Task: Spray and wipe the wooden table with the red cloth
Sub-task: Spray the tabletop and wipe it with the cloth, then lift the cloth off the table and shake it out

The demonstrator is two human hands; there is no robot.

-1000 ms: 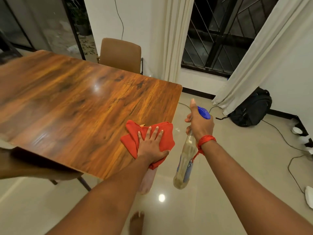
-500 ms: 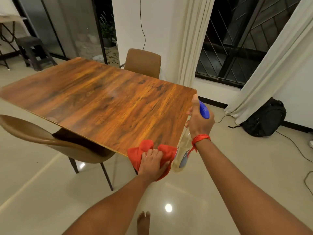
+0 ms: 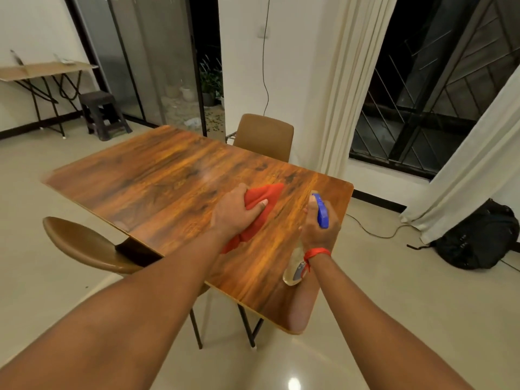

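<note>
Under the left hand [image 3: 235, 213] lies the red cloth [image 3: 260, 205], bunched on the wooden worktop [image 3: 146, 190]; the fingers are curled over the cloth and press it down, the thumb laid along its near side, with one end of the fabric sticking out beyond the fingertips and the other trailing back beneath the wrist. Just to the right of that hand, the right hand [image 3: 319, 230] is wrapped closed around the neck of a spray bottle [image 3: 294, 270], whose blue spray head [image 3: 321, 211] rises above the knuckles and points away across the wood, while the clear body hangs below the wrist over the near right part of the worktop. A red thread [image 3: 316, 253] is tied round the right wrist. The two hands are near each other but apart. Left of the left forearm, a brown chair [image 3: 84, 246] is tucked part-way under the worktop's edge; beyond both hands, at the far side, stands a second brown chair [image 3: 264, 136]. Off to the right of the right hand, a black backpack [image 3: 478, 240] rests on the pale tiled floor [image 3: 408, 305] below a cream curtain [image 3: 467, 170].
</note>
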